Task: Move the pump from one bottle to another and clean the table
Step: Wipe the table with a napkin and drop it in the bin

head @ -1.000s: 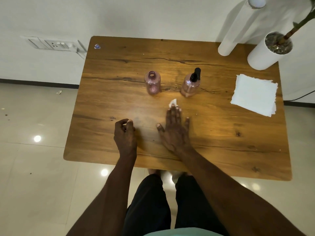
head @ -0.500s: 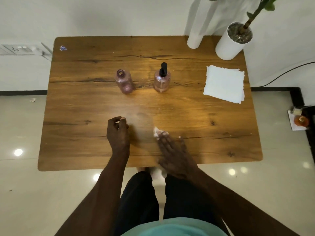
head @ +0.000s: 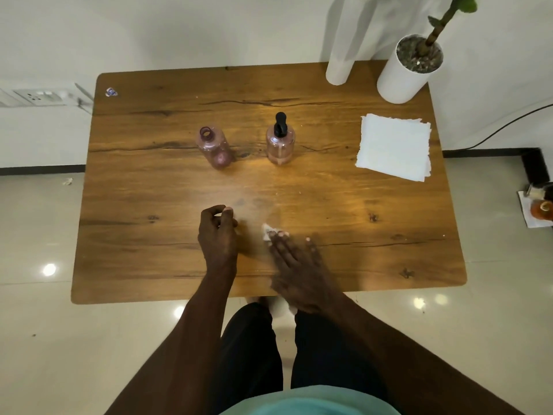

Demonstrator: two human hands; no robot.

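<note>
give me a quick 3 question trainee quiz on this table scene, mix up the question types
1. True or false: the black pump sits on the bottle nearer the stack of white napkins.
2. Multiple choice: what lies under the right hand? A) a sponge B) a white tissue C) the pump
3. Fill in: the open bottle has no ____ on its neck.

Key: 1 true; 2 B; 3 pump. The left hand rests loosely curled on the table, holding nothing visible.
</note>
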